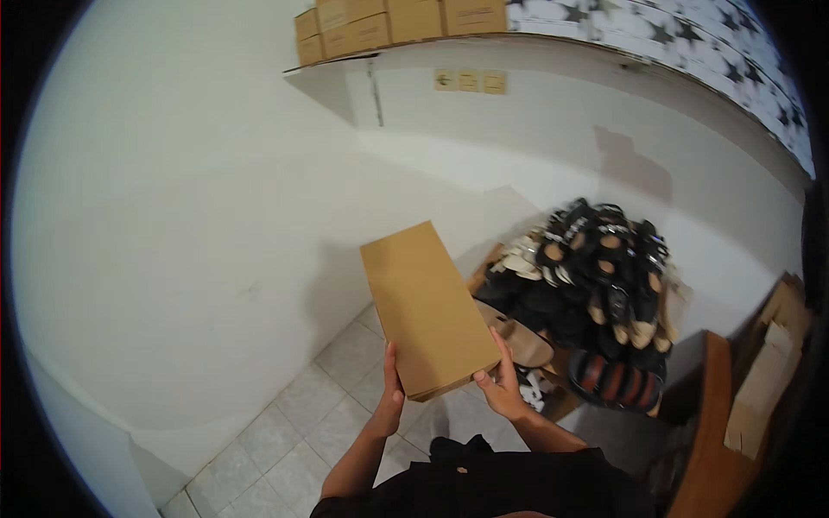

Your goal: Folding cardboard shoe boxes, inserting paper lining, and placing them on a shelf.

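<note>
A plain brown cardboard box, long and closed, is held up in front of me, tilted slightly with its far end toward the left. My left hand presses against its left side near the close end, fingers partly hidden behind it. On the opposite side, my right hand grips the near right corner, thumb at the front edge. Just beyond that hand lies a large pile of sandals, mostly black with some cream ones. What the box contains cannot be seen.
Above, a wall shelf carries several brown boxes and star-patterned white ones. Wall switches sit beneath it. At the right stands a wooden piece of furniture beside flattened cardboard. Grey floor tiles show below.
</note>
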`<state>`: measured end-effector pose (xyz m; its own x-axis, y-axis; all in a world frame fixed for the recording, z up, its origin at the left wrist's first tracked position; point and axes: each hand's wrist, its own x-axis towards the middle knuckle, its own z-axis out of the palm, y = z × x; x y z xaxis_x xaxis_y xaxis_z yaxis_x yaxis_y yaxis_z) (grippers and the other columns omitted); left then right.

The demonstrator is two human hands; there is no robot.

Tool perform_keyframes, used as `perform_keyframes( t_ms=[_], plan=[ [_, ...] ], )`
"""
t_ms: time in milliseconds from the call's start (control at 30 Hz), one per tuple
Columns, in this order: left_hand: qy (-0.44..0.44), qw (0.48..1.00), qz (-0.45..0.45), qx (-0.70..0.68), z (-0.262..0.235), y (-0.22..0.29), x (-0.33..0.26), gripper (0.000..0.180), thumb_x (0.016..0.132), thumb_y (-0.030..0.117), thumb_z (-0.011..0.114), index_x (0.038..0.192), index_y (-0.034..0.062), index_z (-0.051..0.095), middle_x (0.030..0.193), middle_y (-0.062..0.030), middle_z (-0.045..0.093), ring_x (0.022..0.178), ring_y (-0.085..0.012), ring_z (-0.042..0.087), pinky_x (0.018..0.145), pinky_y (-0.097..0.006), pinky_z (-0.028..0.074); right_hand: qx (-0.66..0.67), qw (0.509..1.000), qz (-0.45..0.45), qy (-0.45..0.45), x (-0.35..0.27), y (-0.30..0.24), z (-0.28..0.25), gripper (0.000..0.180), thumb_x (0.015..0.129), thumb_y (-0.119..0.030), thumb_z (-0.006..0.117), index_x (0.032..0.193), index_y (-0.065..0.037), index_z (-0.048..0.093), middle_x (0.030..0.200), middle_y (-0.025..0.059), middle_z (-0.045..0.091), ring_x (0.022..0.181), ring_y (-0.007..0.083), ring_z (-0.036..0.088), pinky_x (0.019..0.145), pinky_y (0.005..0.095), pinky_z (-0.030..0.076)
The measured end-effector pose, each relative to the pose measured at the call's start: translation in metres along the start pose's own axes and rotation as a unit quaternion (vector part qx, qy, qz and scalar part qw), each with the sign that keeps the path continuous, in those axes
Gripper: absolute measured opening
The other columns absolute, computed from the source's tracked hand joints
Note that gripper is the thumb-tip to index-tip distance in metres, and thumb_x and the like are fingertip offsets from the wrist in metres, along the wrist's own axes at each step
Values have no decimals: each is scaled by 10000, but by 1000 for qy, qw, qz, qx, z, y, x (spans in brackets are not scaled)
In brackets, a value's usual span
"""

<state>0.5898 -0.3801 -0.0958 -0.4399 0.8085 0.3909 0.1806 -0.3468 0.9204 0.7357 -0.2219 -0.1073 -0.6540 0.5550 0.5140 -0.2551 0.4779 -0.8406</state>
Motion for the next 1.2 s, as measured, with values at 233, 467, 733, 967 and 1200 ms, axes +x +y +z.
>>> perform_keyframes(
  t_ms=[233,467,733,967,1200],
  plan=[
    [-6,981,115,154,-98,34,128,1166,740,167,731,1393,107,-232,1490,-183,-4,1380,-283,93,1081,-417,174,27,991,-125,-41,168,3,55,730,856,-278,573,1387,52,196,1399,226,240,1248,331,255,1043,409,177],
    [108,968,189,126,-209,62,254,1154,717,-36,696,1399,115,-223,1448,-176,178,1264,-264,350,973,-385,374,-80,940,-317,-98,362,-21,114,764,788,-129,631,1404,-7,196,1431,219,185,1238,360,245,1035,435,190],
    [213,904,325,177,-367,87,405,1136,675,246,792,1441,99,-34,1427,-136,229,1223,-257,381,944,-371,407,-108,896,-428,-48,546,-40,223,723,717,-26,671,1339,-234,367,1390,212,204,1189,405,279,983,460,307],
    [206,838,482,151,-473,154,583,1039,737,432,713,1426,43,41,1400,-142,268,1285,-259,299,1041,-399,276,-60,854,-512,67,710,-89,284,662,708,-38,666,1290,-252,435,1344,195,272,1134,377,378,982,476,309],
    [178,806,560,62,-521,181,684,732,906,323,499,1423,53,57,1400,-192,278,1323,-285,250,1083,-412,172,-187,794,-536,219,813,-146,303,720,712,-73,705,1333,-138,346,1222,223,359,1145,365,418,964,406,373]
  ],
)
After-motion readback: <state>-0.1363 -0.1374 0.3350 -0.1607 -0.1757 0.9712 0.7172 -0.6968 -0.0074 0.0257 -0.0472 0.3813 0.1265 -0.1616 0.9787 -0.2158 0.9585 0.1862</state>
